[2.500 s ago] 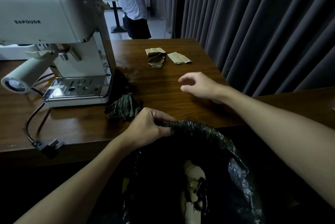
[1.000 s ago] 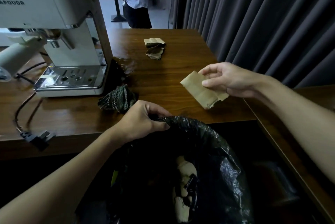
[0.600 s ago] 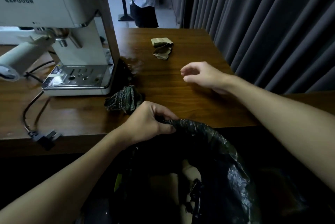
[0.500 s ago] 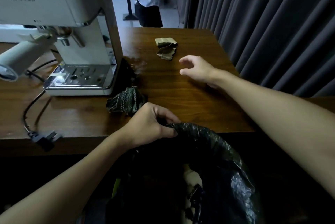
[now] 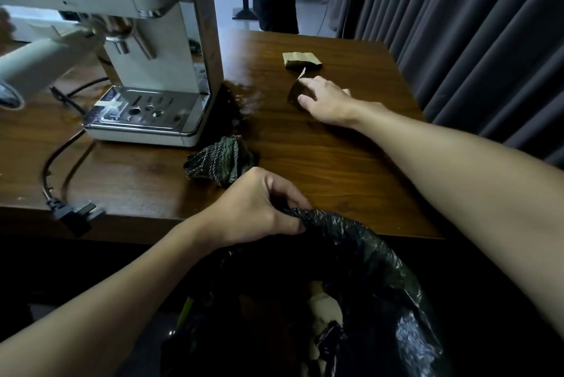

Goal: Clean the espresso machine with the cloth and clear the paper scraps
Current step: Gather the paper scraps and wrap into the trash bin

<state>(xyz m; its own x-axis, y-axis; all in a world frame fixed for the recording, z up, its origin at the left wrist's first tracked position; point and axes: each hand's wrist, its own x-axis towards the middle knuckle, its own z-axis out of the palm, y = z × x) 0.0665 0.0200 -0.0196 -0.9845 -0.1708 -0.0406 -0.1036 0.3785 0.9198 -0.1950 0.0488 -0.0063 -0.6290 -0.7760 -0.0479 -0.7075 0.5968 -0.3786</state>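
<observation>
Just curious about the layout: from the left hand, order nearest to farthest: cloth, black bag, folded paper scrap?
1. black bag, its rim gripped by the left hand.
2. cloth, just beyond on the table.
3. folded paper scrap, far across the table.

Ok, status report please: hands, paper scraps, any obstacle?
Left hand grips bag rim. Right hand pinches dark scrap; folded scrap lies beyond it. Nothing between scrap and bag.
</observation>
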